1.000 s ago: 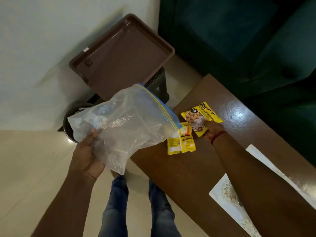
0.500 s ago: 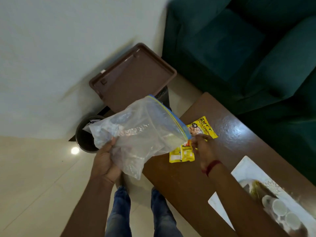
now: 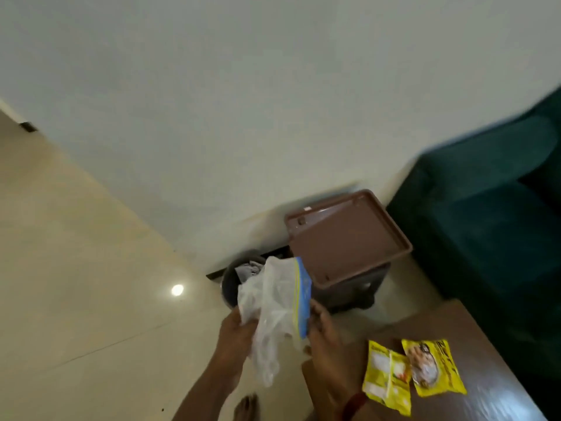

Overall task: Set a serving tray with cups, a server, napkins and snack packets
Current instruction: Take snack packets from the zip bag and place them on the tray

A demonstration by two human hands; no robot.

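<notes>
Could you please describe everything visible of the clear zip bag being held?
The zip bag is thin, clear, crinkled plastic with a blue closure strip edged in yellow. It hangs limp and crumpled in the air above the floor, in front of the dark bin; contents cannot be told. The left hand grips its crumpled side, and the right hand holds the blue strip's lower end.

Zip bag at 6 o'clock hides the left hand fingertips and most of the bin. Snack packets at 5 o'clock: print blurred, unreadable. Sofa at 3 o'clock smeared, cut by right edge. Table and foot cut by bottom edge.
</notes>
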